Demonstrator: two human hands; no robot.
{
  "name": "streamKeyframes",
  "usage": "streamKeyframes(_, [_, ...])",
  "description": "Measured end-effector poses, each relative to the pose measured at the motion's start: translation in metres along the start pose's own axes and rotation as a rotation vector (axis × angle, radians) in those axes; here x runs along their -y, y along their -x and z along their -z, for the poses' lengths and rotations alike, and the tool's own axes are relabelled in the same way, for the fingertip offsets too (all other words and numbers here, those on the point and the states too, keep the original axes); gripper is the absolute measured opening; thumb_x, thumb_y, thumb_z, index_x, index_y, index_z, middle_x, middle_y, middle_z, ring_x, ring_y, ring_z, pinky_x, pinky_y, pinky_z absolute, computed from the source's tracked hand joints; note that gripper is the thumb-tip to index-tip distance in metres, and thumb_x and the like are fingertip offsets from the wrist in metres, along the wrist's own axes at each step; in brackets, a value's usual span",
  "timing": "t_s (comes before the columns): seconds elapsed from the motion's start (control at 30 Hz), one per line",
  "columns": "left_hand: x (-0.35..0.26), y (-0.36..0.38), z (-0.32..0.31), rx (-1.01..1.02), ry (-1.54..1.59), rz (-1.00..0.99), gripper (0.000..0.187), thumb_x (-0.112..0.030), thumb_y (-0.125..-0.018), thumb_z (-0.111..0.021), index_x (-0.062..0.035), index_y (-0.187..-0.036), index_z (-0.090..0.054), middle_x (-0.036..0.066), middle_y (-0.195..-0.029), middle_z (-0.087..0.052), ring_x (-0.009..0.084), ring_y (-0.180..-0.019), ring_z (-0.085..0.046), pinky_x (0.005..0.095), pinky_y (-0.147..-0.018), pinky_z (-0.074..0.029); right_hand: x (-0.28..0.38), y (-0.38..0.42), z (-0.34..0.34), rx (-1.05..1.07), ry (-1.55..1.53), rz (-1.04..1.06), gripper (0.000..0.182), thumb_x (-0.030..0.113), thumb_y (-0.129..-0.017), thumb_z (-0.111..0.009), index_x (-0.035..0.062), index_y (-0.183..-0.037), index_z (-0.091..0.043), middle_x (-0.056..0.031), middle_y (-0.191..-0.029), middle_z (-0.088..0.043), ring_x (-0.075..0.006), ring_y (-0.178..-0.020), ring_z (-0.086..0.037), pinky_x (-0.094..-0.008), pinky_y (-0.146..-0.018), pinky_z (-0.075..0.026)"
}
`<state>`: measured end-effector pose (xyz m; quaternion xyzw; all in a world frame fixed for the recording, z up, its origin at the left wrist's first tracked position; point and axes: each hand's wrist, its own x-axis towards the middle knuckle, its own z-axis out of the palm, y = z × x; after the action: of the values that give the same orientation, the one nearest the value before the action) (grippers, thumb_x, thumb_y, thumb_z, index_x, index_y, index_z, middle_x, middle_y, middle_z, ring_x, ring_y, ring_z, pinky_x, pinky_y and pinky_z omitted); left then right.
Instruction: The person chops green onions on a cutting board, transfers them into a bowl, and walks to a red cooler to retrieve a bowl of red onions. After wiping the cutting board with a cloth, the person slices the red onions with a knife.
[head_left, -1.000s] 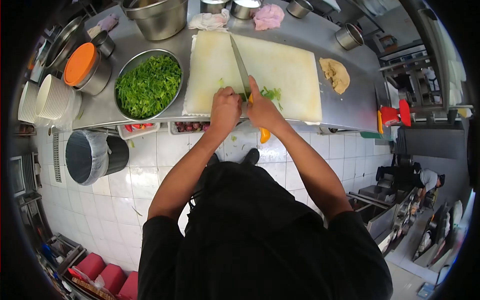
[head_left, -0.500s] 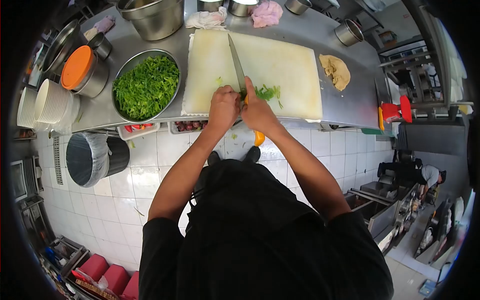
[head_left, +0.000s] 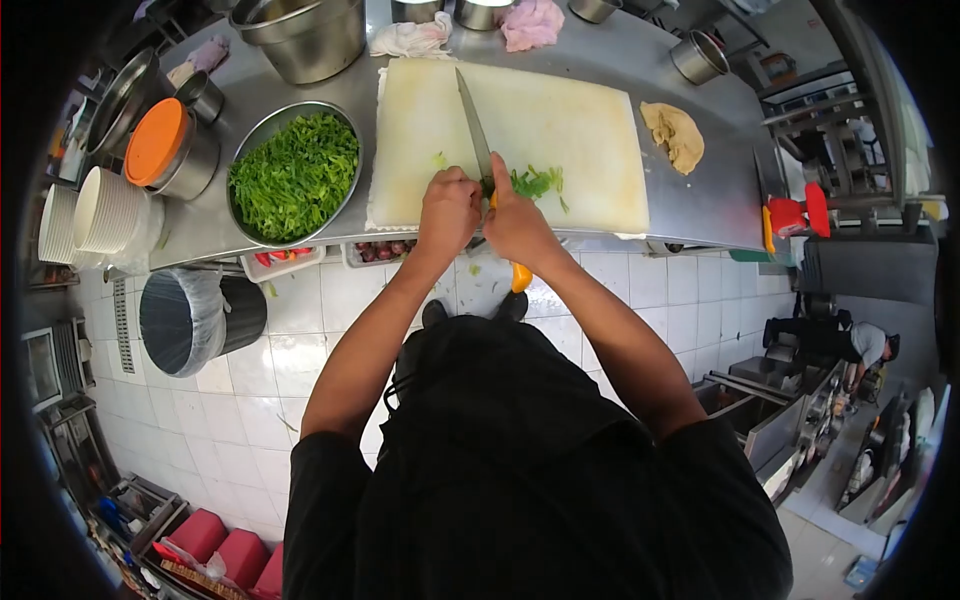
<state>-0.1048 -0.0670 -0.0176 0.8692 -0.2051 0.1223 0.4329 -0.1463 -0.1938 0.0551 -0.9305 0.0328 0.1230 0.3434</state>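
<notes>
More greens (head_left: 545, 182) now show at the near edge of the board (head_left: 560, 110), so more seems cut. Right hand (head_left: 518, 222) wraps the knife (head_left: 472, 115); left hand (head_left: 448, 210) curls, hold hidden.

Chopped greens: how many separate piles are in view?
2: a large pile in the metal bowl, a small pile on the cutting board beside the right hand; more greens may hide behind the left hand.
</notes>
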Motion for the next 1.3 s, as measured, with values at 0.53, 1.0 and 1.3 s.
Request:
streamKeyframes(0.53, [-0.002, -0.001, 0.005, 0.015, 0.017, -0.032, 0.010, 0.002, -0.074, -0.066, -0.0023, -0.081, -0.073, 0.013, -0.078, -0.061, 0.0328, -0.078, -0.061, 0.0423, -0.072, -0.050, 0.010, -0.002, 0.001, 0.058, -0.062, -0.105, 0.087, 0.007, -0.084, -0.053, 0.0025, -0.156, -0.004, -0.0286, -0.088, -0.068, -0.0435, -0.081, -0.067, -0.0487, -0.077, -0.053])
streamKeyframes(1.0, [-0.034, -0.008, 0.015, -0.075, 0.036, -0.025, 0.004, -0.002, -0.078, -0.070, -0.0013, -0.082, -0.072, 0.013, -0.082, -0.061, 0.0326, -0.082, -0.061, 0.0418, -0.075, -0.050, -0.028, 0.013, 0.027, -0.206, -0.270, -0.013, 0.041, 0.016, -0.092, -0.059, 0.0053, -0.128, -0.042, -0.0248, -0.091, -0.064, -0.0377, -0.084, -0.065, -0.0441, -0.079, -0.050])
streamKeyframes(1.3, [-0.059, -0.029, 0.038, -0.251, 0.057, -0.120, 0.013, -0.010, -0.077, -0.079, -0.0027, -0.082, -0.070, 0.008, -0.082, -0.061, 0.0290, -0.082, -0.059, 0.0398, -0.074, -0.048, -0.027, 0.032, 0.035, -0.374, 0.107, 0.174, 0.044, 0.003, -0.077, -0.064, 0.0041, -0.117, -0.047, -0.0227, -0.102, -0.064, -0.0405, -0.093, -0.065, -0.0484, -0.079, -0.051])
